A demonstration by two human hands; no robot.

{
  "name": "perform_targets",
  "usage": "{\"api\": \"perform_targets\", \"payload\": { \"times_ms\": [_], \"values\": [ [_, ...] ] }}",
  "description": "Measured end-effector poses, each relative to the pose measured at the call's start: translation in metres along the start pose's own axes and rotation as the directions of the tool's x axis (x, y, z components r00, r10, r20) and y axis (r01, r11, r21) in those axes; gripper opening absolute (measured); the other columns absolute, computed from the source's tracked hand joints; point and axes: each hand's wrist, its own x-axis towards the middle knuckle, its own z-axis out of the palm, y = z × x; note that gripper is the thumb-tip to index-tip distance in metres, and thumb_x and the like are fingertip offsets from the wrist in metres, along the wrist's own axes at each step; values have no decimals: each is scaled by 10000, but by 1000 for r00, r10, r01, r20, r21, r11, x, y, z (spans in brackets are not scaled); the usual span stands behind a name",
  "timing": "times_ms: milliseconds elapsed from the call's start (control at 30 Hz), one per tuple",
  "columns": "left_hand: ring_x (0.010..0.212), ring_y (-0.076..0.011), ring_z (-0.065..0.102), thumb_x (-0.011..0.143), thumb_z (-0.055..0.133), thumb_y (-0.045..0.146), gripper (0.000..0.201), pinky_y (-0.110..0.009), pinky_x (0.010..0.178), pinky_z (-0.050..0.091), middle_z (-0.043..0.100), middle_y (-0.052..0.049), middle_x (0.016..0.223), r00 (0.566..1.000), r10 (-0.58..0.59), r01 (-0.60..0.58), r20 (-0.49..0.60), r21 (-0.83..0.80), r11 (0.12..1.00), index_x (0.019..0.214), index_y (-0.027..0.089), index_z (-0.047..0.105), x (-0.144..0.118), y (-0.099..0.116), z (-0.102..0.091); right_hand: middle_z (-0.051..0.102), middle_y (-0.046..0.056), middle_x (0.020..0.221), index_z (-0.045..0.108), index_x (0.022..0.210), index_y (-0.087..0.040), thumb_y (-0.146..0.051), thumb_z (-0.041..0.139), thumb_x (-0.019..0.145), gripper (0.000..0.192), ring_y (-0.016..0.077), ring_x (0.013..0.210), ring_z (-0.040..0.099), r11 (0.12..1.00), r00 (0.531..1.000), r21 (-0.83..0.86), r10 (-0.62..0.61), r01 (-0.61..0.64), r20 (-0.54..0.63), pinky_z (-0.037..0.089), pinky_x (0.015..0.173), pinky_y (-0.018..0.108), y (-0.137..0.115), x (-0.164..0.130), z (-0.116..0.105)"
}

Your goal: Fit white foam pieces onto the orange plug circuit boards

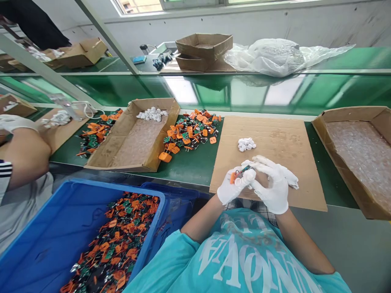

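- Got a small orange plug piece (pixel 232 178) with a green circuit board and thin wires up off the table (pixel 316 148), above the near half of a flat cardboard sheet (pixel 275 128).
- Grip of the gloved left hand (pixel 235 185): clamped on that plug piece, pinching near the orange end.
- Grip of the gloved right hand (pixel 271 187): thumb and fingers curved in close to the board end, but can't tell whether actually pinching it or just beside it.
- Also spotted a white lump (pixel 292 179) poking out behind the right hand, too hidden to name.
- Just beyond both hands, on the sheet: small pile of white pieces (pixel 246 144).
- Left of the sheet: loose heap of orange and green plug pieces (pixel 192 130), right next to a shallow cardboard box (pixel 134 142) with more white bits (pixel 152 114) at its far end.
- Off to the right: another cardboard box (pixel 339 171), with clear plastic inside.
- Down at lower left: big blue bin (pixel 33 219), loaded with more orange and green parts (pixel 122 240).
- Far left: co-worker's gloved hand (pixel 18 122), well apart from all this.
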Motion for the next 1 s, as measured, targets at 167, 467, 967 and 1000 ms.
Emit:
{"api": "perform_targets", "payload": {
  "times_ms": [167,467,967,1000],
  "values": [
    [872,-224,653,819,648,590,491,-357,867,529,697,-104,899,975,224,-222,5,158,962,1030,148,678,-6,6,4,644,113,1274,612,1157,-237,-126,651,839,339,267,1109,673,974,986,-164,-163,154,-40,585,889,434,1,-1,2],
    [604,-118,469,800,688,544,403,-267,627,457,559,-15,656,991,123,-131,55,198,971,766,149,616,-5,6,-5,664,100,1173,598,1187,-242,-139,629,856,348,263,1155,636,996,994,-65,-62,68,90,555,954,467,-7,5,-6],
    [390,-83,296,765,351,897,754,-248,403,241,279,32,377,940,-87,142,330,-148,979,473,202,327,0,-8,-4,754,25,981,628,1171,-284,-246,668,875,301,194,823,716,993,975,30,-119,116,185,589,779,352,9,6,-6],
    [371,-77,276,759,368,897,752,-246,390,220,274,38,373,952,-96,152,292,-176,973,476,201,336,0,-13,-3,753,29,992,627,1172,-283,-253,662,879,296,196,829,715,995,978,33,-102,97,182,590,786,359,8,6,-5]
  ]
}}
